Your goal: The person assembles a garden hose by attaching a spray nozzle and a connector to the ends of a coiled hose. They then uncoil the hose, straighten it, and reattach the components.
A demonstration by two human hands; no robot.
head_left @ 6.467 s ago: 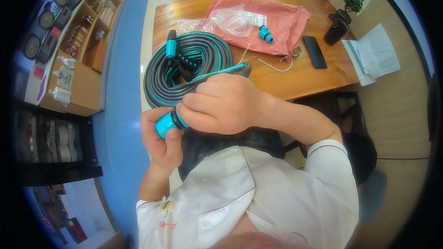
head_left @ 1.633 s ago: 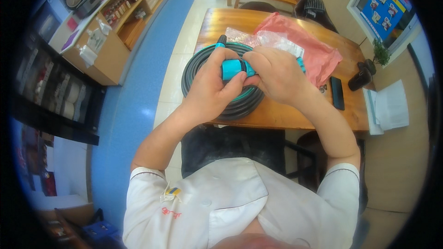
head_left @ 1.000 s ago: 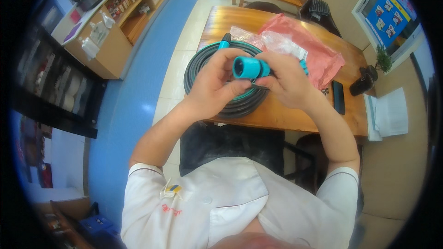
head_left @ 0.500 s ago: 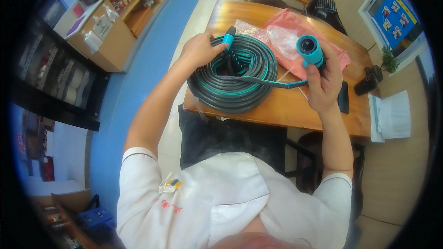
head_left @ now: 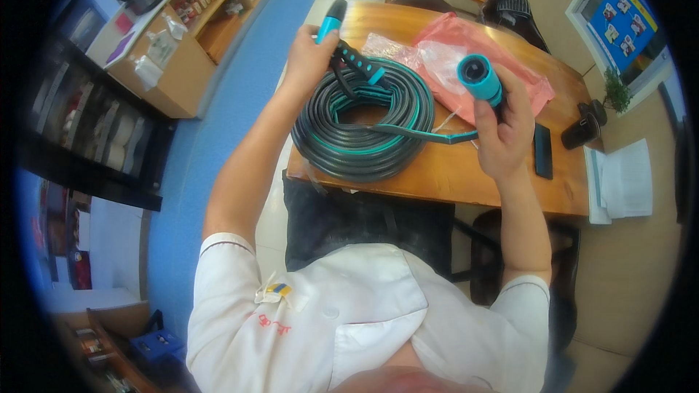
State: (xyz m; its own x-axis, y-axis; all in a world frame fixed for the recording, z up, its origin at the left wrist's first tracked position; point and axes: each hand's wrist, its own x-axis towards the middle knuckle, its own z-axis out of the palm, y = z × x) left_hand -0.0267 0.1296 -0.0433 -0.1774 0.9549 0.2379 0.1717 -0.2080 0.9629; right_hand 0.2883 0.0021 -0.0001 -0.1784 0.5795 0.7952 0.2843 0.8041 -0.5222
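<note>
My left hand (head_left: 309, 60) is closed round a black and teal hose spray nozzle (head_left: 358, 63). Its black tip points up and away, and its dotted handle hangs over the coil opening. A coiled dark grey garden hose (head_left: 357, 165) with teal stripes lies on the wooden table (head_left: 466, 183). From the coil a free length runs right toward my right hand (head_left: 507, 133). That hand grips a teal hose connector (head_left: 480, 78), its round black mouth tilted up toward me. Where the hose end meets the connector is hidden by my fingers.
Crumpled pink plastic (head_left: 520, 84) and clear bubble wrap (head_left: 389, 47) lie behind the hose. A black phone (head_left: 542, 151) sits right of my right hand, near a dark pot (head_left: 580, 131) and white papers (head_left: 628, 178). A black chair (head_left: 486, 247) stands under the near edge.
My left hand has lifted the spray nozzle up out of the coil's middle, so its handle now shows. The connector in my right hand has shifted slightly left and tilted.
</note>
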